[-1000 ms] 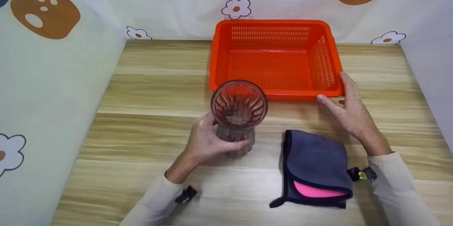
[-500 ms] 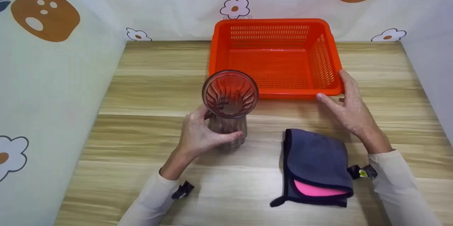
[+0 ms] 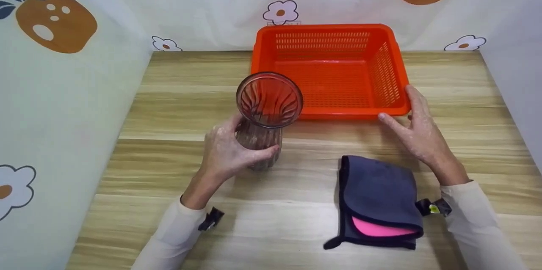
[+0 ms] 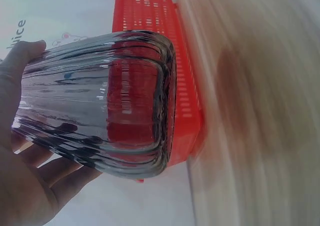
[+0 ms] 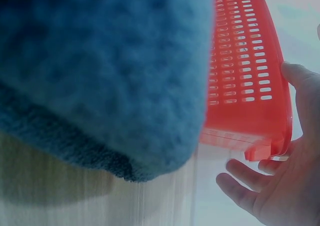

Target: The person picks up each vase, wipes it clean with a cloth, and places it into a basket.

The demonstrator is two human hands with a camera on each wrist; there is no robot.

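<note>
The glass vase (image 3: 266,113) is clear with a smoky tint, ribbed lengthwise down its sides, with a wide round mouth that flares above a narrower body. In the head view it sits left of centre, its mouth overlapping the near left corner of the orange basket (image 3: 394,71) behind it. The left hand (image 3: 226,153) grips the lower body of the vase, thumb on the far side and fingers curled round the near side. Whether its base touches the wooden table (image 3: 169,100) or hangs just above it is hard to tell from here. In the left wrist view the vase (image 4: 100,101) fills the left half of the frame, its ribs catching red from the basket (image 4: 185,86) beyond, with the fingers (image 4: 45,176) wrapped under it.

The basket is a shallow rectangular tub with slotted walls and a perforated floor, in the upper middle of the frame; nothing lies in it. The right hand (image 3: 417,128) rests against its near right corner, fingers spread and relaxed, thumb along the side wall, not closed round anything. In the lower right, a folded grey cloth (image 3: 379,196) with a pink inside lies flat on the table, apart from both hands.
</note>
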